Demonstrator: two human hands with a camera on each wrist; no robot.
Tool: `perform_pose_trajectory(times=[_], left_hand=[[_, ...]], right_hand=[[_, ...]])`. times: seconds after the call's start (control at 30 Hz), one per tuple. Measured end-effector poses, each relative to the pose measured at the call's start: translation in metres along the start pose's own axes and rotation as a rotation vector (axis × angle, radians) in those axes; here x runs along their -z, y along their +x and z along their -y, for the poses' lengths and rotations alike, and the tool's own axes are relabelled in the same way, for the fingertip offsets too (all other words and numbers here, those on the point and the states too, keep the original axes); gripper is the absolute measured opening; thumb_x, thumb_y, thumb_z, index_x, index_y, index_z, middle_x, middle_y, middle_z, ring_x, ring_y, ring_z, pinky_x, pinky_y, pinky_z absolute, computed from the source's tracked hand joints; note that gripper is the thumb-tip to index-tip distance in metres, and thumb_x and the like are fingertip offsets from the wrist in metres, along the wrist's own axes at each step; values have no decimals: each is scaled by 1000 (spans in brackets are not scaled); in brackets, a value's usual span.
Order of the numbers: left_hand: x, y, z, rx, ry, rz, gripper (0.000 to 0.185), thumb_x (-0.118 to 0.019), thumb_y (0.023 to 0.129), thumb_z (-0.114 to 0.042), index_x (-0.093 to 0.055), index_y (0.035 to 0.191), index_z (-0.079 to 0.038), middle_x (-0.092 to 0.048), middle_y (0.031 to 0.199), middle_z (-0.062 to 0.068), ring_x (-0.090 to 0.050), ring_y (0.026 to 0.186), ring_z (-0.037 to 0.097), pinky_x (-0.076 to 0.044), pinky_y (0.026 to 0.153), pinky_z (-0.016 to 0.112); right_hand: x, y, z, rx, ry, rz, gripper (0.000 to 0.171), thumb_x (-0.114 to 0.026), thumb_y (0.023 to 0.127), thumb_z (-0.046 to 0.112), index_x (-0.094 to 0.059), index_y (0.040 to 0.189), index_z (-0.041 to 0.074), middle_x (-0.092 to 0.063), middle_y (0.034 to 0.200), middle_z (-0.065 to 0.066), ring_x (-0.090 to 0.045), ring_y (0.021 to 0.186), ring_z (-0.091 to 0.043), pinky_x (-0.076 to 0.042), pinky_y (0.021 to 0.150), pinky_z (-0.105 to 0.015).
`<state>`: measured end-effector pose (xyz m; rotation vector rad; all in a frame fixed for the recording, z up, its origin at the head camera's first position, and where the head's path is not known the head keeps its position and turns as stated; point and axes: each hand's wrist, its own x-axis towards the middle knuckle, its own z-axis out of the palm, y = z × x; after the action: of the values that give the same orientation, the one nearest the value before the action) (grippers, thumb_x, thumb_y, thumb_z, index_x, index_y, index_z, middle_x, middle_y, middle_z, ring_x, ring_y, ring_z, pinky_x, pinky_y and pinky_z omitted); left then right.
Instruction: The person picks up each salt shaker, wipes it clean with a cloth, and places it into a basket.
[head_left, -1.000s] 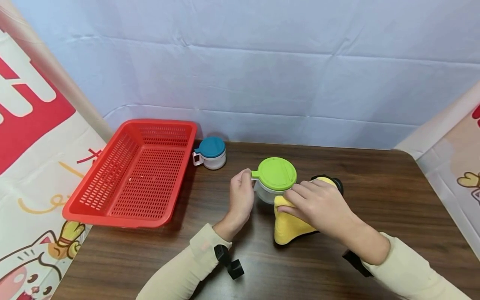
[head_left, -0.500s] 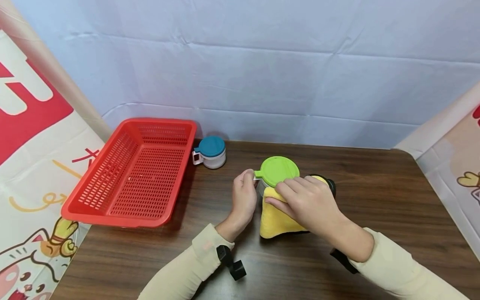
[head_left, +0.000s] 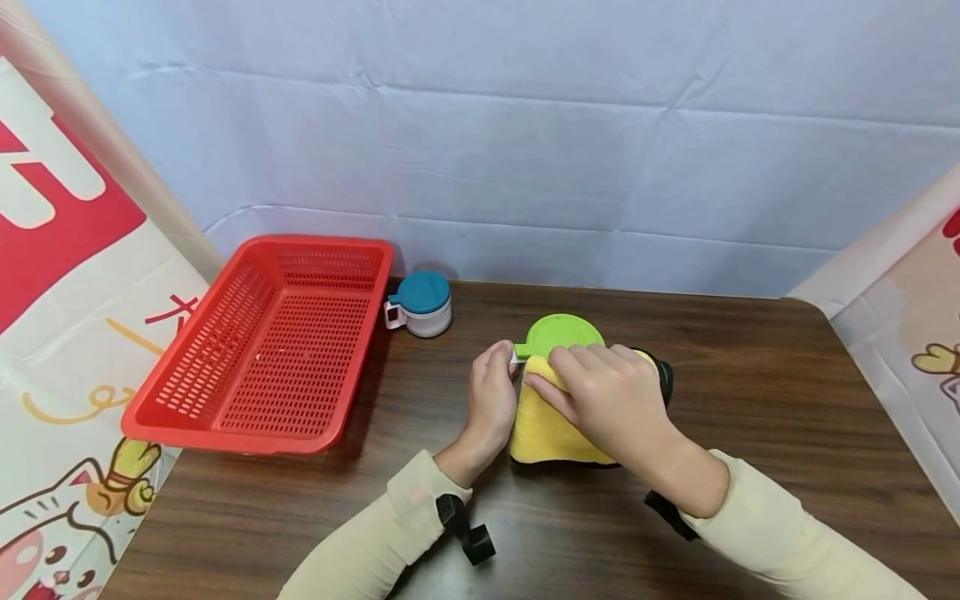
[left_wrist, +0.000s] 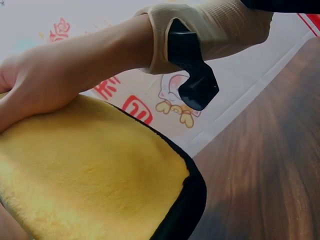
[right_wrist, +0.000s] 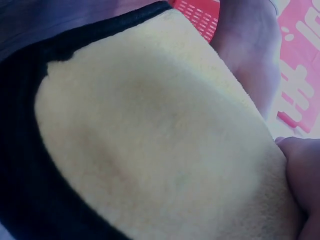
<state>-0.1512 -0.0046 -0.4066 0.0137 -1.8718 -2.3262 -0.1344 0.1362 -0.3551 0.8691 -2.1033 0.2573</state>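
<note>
Head view: my left fingers (head_left: 501, 358) pinch the jar (head_left: 564, 334) handle; my right hand (head_left: 603, 400) presses the cloth (head_left: 543, 433) against its near side

Yellow cloth filling the lower left of the left wrist view

A thick yellow cloth (left_wrist: 85, 175) with a black edge is spreading across the lower left, its fuzzy pile showing close up, while the right hand (left_wrist: 40, 87) is pressing down on its upper left part. The forearm is reaching in from the top, wearing a beige sleeve (left_wrist: 215, 25) with a black strap clip (left_wrist: 192, 70) hanging under the wrist. The dark wood tabletop (left_wrist: 270, 165) is running along the right side, and a white printed sheet (left_wrist: 170, 102) with red marks and a cartoon figure is lying behind the cloth
</note>
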Motion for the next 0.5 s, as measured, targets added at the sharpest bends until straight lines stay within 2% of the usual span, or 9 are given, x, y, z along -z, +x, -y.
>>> perform_pose_trajectory(times=[0.27,0.5], left_hand=[[1,-2,0,-24,-11,40,34,-35,100,-11,-35,66,-7,-32,65,1,-33,60,14,-29,61,24],[0,-2,2,-17,-18,44,34,-37,99,-9,-35,65,-5,-32,65,0,-34,63,14,-29,64,24]], right_hand=[[-7,1,3,8,-76,-46,47,-47,105,37,-39,67,10,-30,52,1,-29,43,-17,-20,44,-27],[-7,1,5,-14,-80,-9,39,-52,100,29,-41,68,9,-30,53,1,-28,43,-18,-18,44,-28]])
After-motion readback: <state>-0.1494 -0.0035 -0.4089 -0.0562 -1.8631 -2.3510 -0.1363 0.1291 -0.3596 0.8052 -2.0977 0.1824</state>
